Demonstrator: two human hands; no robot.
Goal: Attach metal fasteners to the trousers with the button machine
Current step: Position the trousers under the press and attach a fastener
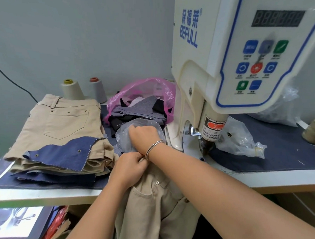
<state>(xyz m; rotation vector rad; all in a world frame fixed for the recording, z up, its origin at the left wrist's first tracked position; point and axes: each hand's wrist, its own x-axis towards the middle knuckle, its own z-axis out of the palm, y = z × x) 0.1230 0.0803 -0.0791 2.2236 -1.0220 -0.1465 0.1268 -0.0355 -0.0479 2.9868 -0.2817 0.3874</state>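
- Grey wall is backing the tabletop (47, 195), button machine (241, 60) filling the upper right.
- My right hand (143, 133) is reaching curled into a clear bag (135, 127) at centre, probably for fasteners; I should take one only.
- My left hand (130, 166) is pinching the trousers (153, 201) at lower centre; I should be keeping that spot flat.

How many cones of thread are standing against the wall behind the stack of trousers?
2. A cream cone with a yellow top stands behind the folded khaki trousers; a grey cone with a red top stands just right of it. Others may be hidden.
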